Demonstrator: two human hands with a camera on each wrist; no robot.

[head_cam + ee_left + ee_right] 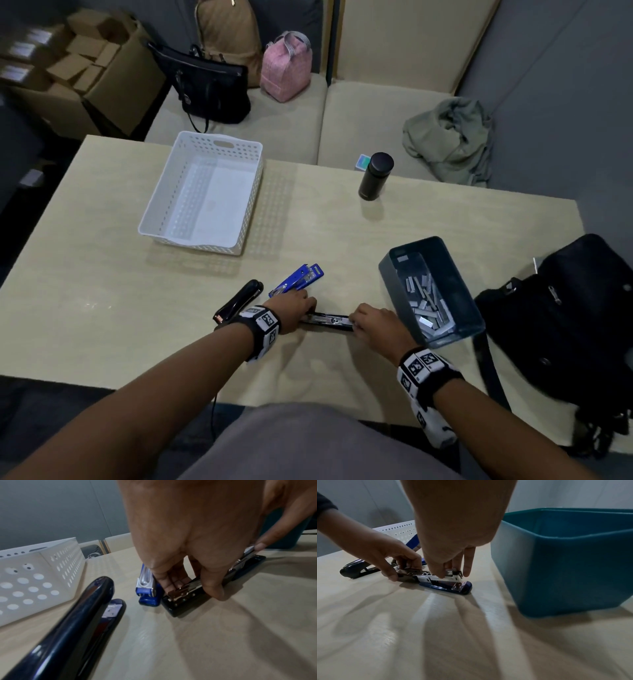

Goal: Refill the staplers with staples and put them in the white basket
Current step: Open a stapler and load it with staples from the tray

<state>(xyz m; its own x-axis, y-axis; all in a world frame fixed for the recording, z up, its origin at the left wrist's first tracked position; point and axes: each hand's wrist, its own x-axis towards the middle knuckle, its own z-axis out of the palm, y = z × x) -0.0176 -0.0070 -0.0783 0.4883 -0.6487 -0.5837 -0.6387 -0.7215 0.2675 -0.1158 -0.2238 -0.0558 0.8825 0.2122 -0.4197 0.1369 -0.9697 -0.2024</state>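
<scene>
A dark stapler (327,321) lies open on the table between my hands, its metal magazine (426,578) showing. My left hand (305,310) grips its rear end, fingers (171,584) on one side and thumb on the other. My right hand (356,322) pinches a short silvery staple strip (452,571) at the magazine's front end. A blue stapler (298,279) and a black stapler (239,301) lie just left of it. The white basket (205,192) stands empty at the far left. A teal bin (431,291) of staple strips sits beside my right hand.
A black flask (375,176) stands at the table's far edge. A black bag (565,325) lies on the right end of the table. Bags and a jacket rest on the seat beyond. The black stapler (68,628) lies close under my left wrist.
</scene>
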